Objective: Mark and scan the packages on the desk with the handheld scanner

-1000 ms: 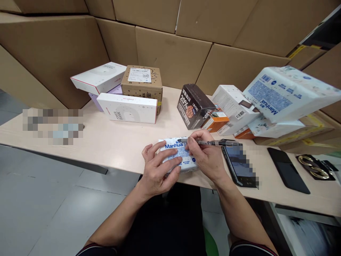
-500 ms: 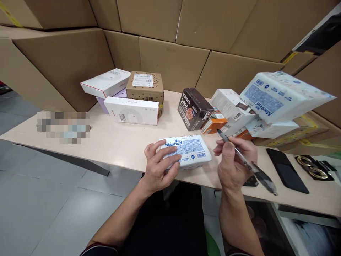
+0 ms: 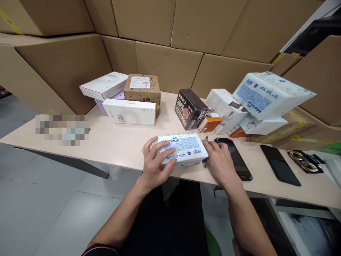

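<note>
A white and blue pack of tissues (image 3: 183, 147) lettered "Manhua" lies near the table's front edge. Across its left end spreads my left hand (image 3: 156, 160), fingers over the top and thumb along the front side, holding it. My right hand (image 3: 220, 160) is low at the pack's right end, its fingers bent down around a pen (image 3: 205, 163). Only the two ends of the pen show, so its middle is hidden under the fingers. Just right of that hand lies a dark phone (image 3: 237, 160).
Behind the pack stand a dark brown box (image 3: 189, 108), an orange box (image 3: 210, 122) and a white box (image 3: 226, 108). More tissue packs (image 3: 269, 94) are stacked at right. Power bank boxes (image 3: 130, 112) and a carton (image 3: 142, 87) stand left. A black slab (image 3: 279, 165) lies right.
My right hand has come down to the table beside the pack, bringing the pen from a raised, slanted hold. The phone is now uncovered. My left hand stays on the pack.
</note>
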Motion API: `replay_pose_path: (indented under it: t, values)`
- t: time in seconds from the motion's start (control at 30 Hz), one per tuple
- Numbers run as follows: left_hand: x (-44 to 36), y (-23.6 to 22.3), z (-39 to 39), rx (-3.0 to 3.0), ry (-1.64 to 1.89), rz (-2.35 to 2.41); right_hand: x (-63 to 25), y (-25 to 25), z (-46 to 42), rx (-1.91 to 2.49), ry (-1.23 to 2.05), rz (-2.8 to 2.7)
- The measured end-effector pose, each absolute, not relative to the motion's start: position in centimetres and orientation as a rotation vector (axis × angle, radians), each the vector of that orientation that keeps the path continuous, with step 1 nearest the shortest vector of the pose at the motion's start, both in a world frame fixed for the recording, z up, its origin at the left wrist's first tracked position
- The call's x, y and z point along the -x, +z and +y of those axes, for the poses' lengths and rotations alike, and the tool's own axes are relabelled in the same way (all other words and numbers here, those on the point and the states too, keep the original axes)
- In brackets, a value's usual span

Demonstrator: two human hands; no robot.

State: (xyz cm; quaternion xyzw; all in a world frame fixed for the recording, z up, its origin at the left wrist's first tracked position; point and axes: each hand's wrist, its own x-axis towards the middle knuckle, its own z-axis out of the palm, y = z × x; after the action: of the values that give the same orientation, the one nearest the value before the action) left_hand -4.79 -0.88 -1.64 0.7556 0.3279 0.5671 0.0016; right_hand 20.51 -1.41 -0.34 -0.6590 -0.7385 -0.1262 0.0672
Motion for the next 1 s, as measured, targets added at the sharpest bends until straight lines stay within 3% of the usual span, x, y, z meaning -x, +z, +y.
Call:
replay_pose_path:
  t: [0.2,0.4,0.7,1.0]
  values:
    - [5.0,-1.8,-0.6,-2.384,1.805,1.080,-22.5,-0.2,-4.7,2.138,-0.527,-1.776]
    - [4.9,-1.8,-0.7,-2.395,1.812,1.063,-25.4,-1.7,-8.4,2.412,-0.137,-1.526]
    - [4.9,-2.2,-0.9,-2.399,1.861,1.086,-24.2,-3.5,-7.3,2.109,-0.192,-1.386]
    - [5.1,-2.8,-0.9,-2.413,1.824,0.929,-18.2,-2.2,-10.1,1.679,-0.195,-1.267]
